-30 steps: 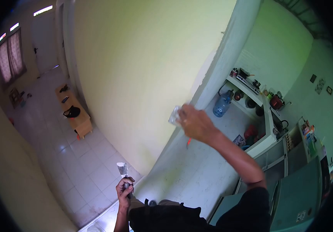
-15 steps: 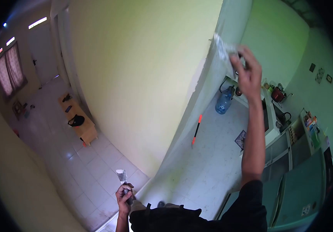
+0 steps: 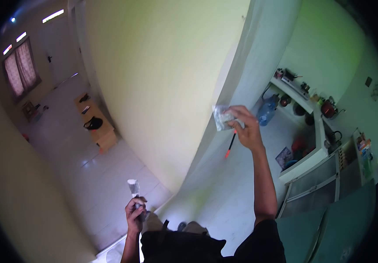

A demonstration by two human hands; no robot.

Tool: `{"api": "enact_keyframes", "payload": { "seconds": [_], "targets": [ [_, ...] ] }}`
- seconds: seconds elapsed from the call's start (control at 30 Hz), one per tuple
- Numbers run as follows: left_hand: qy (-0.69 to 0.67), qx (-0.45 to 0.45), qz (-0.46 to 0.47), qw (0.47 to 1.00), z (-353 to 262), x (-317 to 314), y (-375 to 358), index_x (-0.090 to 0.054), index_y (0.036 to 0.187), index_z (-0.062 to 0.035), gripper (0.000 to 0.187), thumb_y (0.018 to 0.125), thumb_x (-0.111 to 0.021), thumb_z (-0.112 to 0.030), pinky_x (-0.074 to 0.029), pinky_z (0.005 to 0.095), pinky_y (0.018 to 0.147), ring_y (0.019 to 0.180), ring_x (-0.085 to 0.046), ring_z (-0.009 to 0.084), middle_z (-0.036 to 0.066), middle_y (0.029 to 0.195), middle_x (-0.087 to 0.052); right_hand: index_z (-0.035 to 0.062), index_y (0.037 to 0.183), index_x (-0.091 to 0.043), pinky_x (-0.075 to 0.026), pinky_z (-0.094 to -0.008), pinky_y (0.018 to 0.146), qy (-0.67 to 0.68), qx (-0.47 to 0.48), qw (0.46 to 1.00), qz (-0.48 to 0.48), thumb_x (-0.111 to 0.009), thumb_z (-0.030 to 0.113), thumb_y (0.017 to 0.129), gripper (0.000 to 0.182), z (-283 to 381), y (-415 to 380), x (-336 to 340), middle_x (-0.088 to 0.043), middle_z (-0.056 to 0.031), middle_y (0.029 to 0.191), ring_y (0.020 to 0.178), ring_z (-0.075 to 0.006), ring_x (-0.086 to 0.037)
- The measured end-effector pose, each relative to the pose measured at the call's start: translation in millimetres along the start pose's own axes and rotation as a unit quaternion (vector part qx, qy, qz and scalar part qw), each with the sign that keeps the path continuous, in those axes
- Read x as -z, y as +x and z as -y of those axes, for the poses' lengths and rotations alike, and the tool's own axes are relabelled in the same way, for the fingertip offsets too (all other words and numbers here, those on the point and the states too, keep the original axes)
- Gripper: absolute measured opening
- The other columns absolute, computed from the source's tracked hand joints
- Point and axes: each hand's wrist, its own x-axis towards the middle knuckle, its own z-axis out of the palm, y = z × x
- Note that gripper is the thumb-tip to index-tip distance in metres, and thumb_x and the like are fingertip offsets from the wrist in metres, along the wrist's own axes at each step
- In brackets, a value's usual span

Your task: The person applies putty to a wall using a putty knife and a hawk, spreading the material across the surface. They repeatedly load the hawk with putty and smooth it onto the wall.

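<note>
My right hand [image 3: 246, 127] grips a flat scraper blade [image 3: 222, 117] smeared with white paste. The blade is by the wall's corner edge, and whether it touches cannot be made out. Low at the left, my left hand [image 3: 135, 214] is closed round the dark handle of a putty knife [image 3: 133, 187], whose blade points up with white paste on its tip. Between the hands stands the pale yellow wall [image 3: 167, 87], with a grey-white strip [image 3: 215, 118] along its corner.
A wooden bench [image 3: 103, 133] holds a black item at the left. Beyond the corner are a blue water bottle [image 3: 267, 110], a black and orange stick [image 3: 230, 145] on the floor, a kitchen counter [image 3: 297, 168] and a green cabinet [image 3: 303, 234].
My right hand has moved down and left along the wall corner with its scraper. My left hand still holds the putty knife, slightly further left. The view has shifted.
</note>
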Motion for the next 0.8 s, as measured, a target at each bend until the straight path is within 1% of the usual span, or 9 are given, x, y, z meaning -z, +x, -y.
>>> {"api": "enact_keyframes", "payload": {
  "seconds": [0.07, 0.17, 0.2, 0.3, 0.4, 0.43, 0.53, 0.67, 0.8],
  "targets": [
    [0.001, -0.002, 0.002, 1.000, -4, -1, 1, -0.060, 0.096, -0.0026, 0.030, 0.082, -0.071, -0.027, -0.042, 0.0249, 0.059, 0.066, -0.052, 0.0108, 0.012, 0.099, -0.058, -0.0049, 0.118, -0.067, -0.051, -0.0316, 0.089, 0.018, -0.033, 0.999, 0.007, -0.068, -0.004, 0.090, 0.028, -8, -39, -31, -0.064, -0.0132, 0.116, 0.104, -0.0207, -0.062],
    [0.007, 0.001, 0.003, 1.000, -11, -5, -5, -0.060, 0.097, -0.0026, 0.030, 0.082, -0.071, -0.026, -0.042, 0.0252, 0.060, 0.067, -0.052, 0.0109, 0.012, 0.101, -0.058, -0.0075, 0.119, -0.065, -0.051, -0.0307, 0.088, 0.138, -0.178, 0.973, -0.046, -0.067, -0.004, 0.091, 0.028, -13, -100, -57, -0.065, -0.0134, 0.117, 0.103, -0.0196, -0.062],
    [0.005, -0.003, 0.008, 1.000, -12, -8, -2, -0.060, 0.097, -0.0026, 0.030, 0.082, -0.071, -0.026, -0.042, 0.0253, 0.060, 0.067, -0.052, 0.0109, 0.013, 0.102, -0.058, -0.0096, 0.118, -0.065, -0.050, -0.0310, 0.093, 0.195, -0.228, 0.948, -0.103, -0.070, -0.008, 0.088, 0.031, -8, -108, -63, -0.067, -0.0149, 0.116, 0.106, -0.0212, -0.064],
    [0.010, 0.006, 0.001, 1.000, -20, -16, -5, -0.059, 0.097, -0.0027, 0.031, 0.082, -0.071, -0.027, -0.042, 0.0253, 0.060, 0.068, -0.051, 0.0109, 0.013, 0.102, -0.058, -0.0086, 0.119, -0.065, -0.051, -0.0318, 0.092, 0.216, -0.215, 0.926, -0.225, -0.070, -0.007, 0.088, 0.031, 7, -99, -56, -0.066, -0.0155, 0.117, 0.107, -0.0228, -0.063],
    [0.032, 0.005, 0.005, 0.999, -29, -24, -5, -0.059, 0.097, -0.0031, 0.032, 0.082, -0.072, -0.028, -0.042, 0.0249, 0.060, 0.067, -0.051, 0.0108, 0.013, 0.101, -0.058, -0.0077, 0.118, -0.066, -0.053, -0.0331, 0.088, 0.035, -0.067, 0.967, -0.242, -0.070, -0.007, 0.086, 0.032, 37, -42, -8, -0.067, -0.0178, 0.113, 0.104, -0.0262, -0.065],
    [0.043, 0.003, 0.014, 0.999, -32, -23, -6, -0.059, 0.097, -0.0031, 0.032, 0.082, -0.072, -0.029, -0.041, 0.0248, 0.060, 0.067, -0.051, 0.0107, 0.013, 0.101, -0.058, -0.0060, 0.117, -0.068, -0.053, -0.0329, 0.087, -0.041, 0.005, 0.977, -0.209, -0.071, -0.007, 0.083, 0.034, 58, -14, 16, -0.068, -0.0183, 0.109, 0.101, -0.0269, -0.066],
    [0.062, -0.011, 0.045, 0.997, -30, -16, -4, -0.059, 0.097, -0.0033, 0.033, 0.082, -0.073, -0.029, -0.041, 0.0247, 0.059, 0.067, -0.050, 0.0104, 0.013, 0.098, -0.058, -0.0009, 0.112, -0.070, -0.053, -0.0352, 0.076, -0.235, 0.161, 0.946, -0.155, -0.075, 0.001, 0.081, 0.031, 105, 40, 48, -0.066, -0.0144, 0.103, 0.089, -0.0277, -0.065],
    [0.051, -0.002, 0.048, 0.998, -17, 2, -2, -0.059, 0.098, -0.0033, 0.034, 0.082, -0.074, -0.030, -0.039, 0.0240, 0.060, 0.067, -0.049, 0.0097, 0.012, 0.097, -0.057, 0.0044, 0.118, -0.064, -0.049, -0.0368, 0.076, -0.368, 0.194, 0.907, -0.073, -0.074, 0.009, 0.081, 0.038, 122, 58, 21, -0.060, -0.0086, 0.100, 0.089, -0.0238, -0.058],
    [0.019, 0.000, 0.059, 0.998, -10, 10, 2, -0.060, 0.098, -0.0026, 0.032, 0.083, -0.073, -0.027, -0.040, 0.0238, 0.061, 0.067, -0.048, 0.0094, 0.012, 0.098, -0.058, -0.0003, 0.117, -0.064, -0.048, -0.0359, 0.082, -0.450, 0.167, 0.877, 0.003, -0.065, 0.005, 0.082, 0.036, 93, 33, -23, -0.059, -0.0078, 0.108, 0.096, -0.0232, -0.056]
  ]
}}
